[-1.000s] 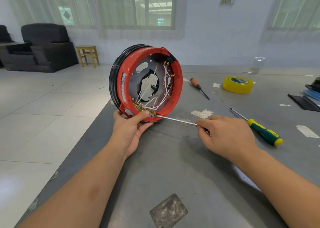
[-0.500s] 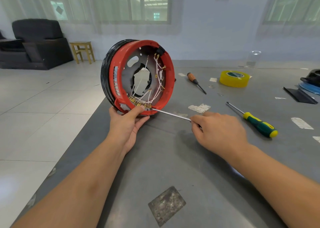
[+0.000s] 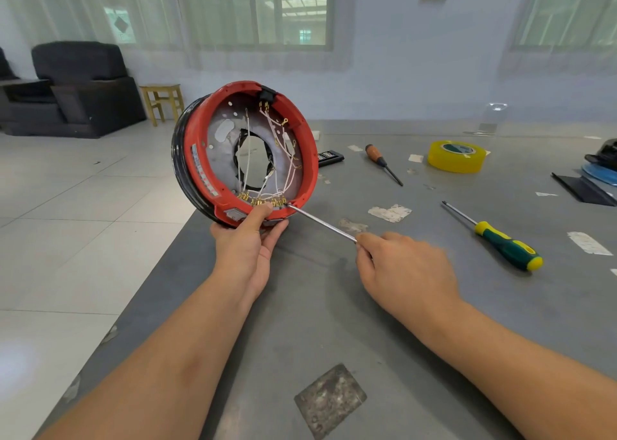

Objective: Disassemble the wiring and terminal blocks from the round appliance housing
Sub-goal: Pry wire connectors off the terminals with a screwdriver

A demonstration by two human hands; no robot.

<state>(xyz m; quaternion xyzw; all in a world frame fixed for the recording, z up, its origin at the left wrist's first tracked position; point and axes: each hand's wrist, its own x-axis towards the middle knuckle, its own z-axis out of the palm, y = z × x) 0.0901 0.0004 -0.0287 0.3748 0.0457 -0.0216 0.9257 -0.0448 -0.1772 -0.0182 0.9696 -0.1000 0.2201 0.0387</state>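
Observation:
The round red-and-black housing (image 3: 197,159) stands on its edge at the table's left rim, open side facing me. White wires (image 3: 283,149) cross its inside down to a row of brass terminals (image 3: 262,201) at the bottom. My left hand (image 3: 248,239) grips the housing's lower rim, thumb pressed on the red edge beside the terminals. My right hand (image 3: 400,269) holds a screwdriver (image 3: 322,222) by its hidden handle. The steel shaft's tip sits at the rightmost terminal.
On the grey table (image 3: 334,306) lie a green-and-yellow screwdriver (image 3: 500,241), a brown-handled screwdriver (image 3: 382,162), a yellow tape roll (image 3: 455,156), a black bit case (image 3: 330,157) behind the housing, and dark and blue parts (image 3: 594,182) at the right edge. Floor drops off left.
The housing has tipped a little, showing more of its open middle. My right hand and the screwdriver stay at the terminal row; the view has shifted slightly.

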